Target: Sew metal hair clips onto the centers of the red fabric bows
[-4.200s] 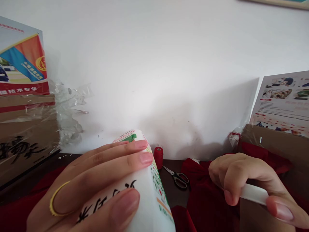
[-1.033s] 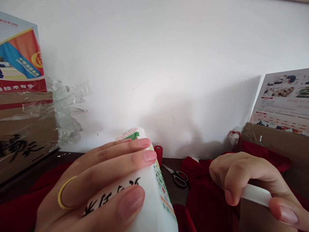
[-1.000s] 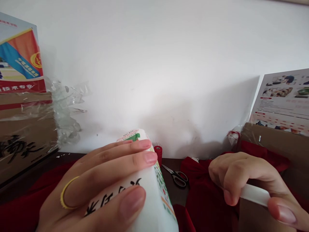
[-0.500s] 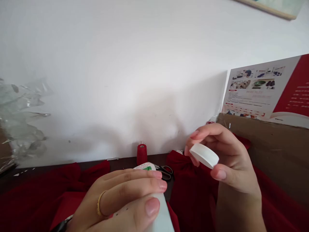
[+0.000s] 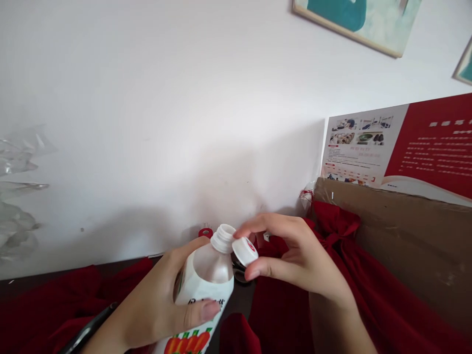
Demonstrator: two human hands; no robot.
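My left hand (image 5: pixel 165 300) is wrapped round a plastic drink bottle (image 5: pixel 214 268), which leans to the right and has its white mouth uncovered. Dark lettering and orange-red pictures show on its pale label; the base lies outside the view. Between the thumb and fingers of my right hand (image 5: pixel 295 255) is a white bottle cap (image 5: pixel 245 251) with a red mark on top. The cap is tilted and sits just right of the bottle's mouth; whether they touch I cannot tell.
Behind the bottle stand a red thread spool (image 5: pixel 205 232) and partly hidden scissors (image 5: pixel 241 275). Red cloth (image 5: pixel 282 314) covers much of the dark table. A cardboard box (image 5: pixel 398 231) with a printed board (image 5: pixel 361 147) is on the right; clear plastic (image 5: pixel 18 221) hangs at left.
The bottle has come upright enough to show its open mouth and label. My right hand has moved left, bringing the cap beside the mouth. The view has shifted rightward.
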